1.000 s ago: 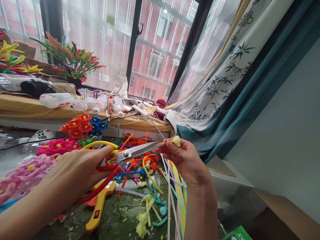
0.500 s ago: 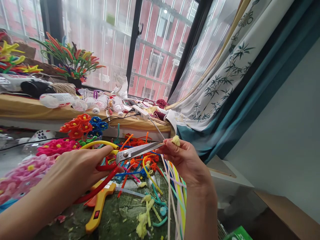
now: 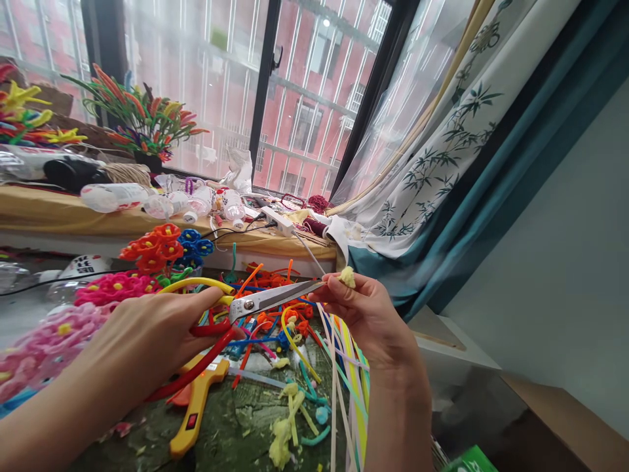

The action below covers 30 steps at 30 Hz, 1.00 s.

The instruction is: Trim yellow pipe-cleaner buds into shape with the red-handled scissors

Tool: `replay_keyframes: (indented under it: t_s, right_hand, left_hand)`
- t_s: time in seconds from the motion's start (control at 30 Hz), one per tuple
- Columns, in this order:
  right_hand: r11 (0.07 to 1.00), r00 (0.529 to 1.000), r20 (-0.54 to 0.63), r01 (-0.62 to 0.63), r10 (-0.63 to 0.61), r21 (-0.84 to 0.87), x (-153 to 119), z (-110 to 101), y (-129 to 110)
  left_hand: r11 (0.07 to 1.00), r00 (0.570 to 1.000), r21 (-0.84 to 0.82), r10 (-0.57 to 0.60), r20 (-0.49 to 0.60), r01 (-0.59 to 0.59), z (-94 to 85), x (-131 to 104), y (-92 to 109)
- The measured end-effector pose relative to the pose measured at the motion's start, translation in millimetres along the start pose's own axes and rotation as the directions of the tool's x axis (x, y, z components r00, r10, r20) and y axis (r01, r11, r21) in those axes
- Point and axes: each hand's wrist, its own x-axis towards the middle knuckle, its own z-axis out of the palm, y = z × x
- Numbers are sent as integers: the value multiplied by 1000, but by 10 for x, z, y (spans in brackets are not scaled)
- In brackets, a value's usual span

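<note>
Head view: left hand (image 3: 164, 321) holds the red-handled scissors (image 3: 270, 298), its long blades pointing rightward to yellow tuft (image 3: 346, 277), which right hand (image 3: 371, 314) pinches

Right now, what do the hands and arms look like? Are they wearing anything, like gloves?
The left hand and right hand are both bare, with no gloves and no rings that I can see. The left forearm and right forearm show no sleeves, watch or bracelet as far as the picture reaches.
</note>
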Motion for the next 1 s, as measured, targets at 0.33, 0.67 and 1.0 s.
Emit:
replay_keyframes:
  t_s: [0.33,0.67,1.0]
  right_hand:
    - [999,999,-48,24,-26,-42,-27,36,-26]
    - [998,998,-52,43,-45,-38,-11,38,-22]
    - [998,998,-13,58,-58,-9,-21,39,-7]
  left_hand:
    - [983,984,176,-87,158,59,-66,7,74]
    - [993,985,114,-48,166,29,-34,6,62]
    - [999,994,20,30,106,-32,38,-1,-39]
